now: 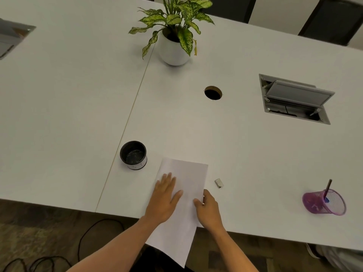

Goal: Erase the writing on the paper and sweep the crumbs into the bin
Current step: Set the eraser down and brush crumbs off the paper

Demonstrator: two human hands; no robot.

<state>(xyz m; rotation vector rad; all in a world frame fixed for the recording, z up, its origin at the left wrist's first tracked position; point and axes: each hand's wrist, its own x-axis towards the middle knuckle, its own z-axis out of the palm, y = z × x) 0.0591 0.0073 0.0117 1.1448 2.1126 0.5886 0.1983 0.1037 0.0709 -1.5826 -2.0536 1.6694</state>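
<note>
A white sheet of paper (186, 181) lies on the white table (245, 154), its near end hanging over the front edge. No writing on it is legible from here. My left hand (164, 201) rests flat on the sheet, fingers spread. My right hand (208, 210) pinches the paper's right edge between thumb and fingers. A small grey eraser (219, 183) lies on the table just right of the paper, apart from both hands. The small black bin (133, 155) stands left of the paper's far corner.
A potted plant (173, 36) stands at the back. A round cable hole (213, 92) and an open socket box (294, 99) sit in the tabletop. A purple mesh pen cup (324, 202) leans at the right. Cables lie on the floor (39, 232).
</note>
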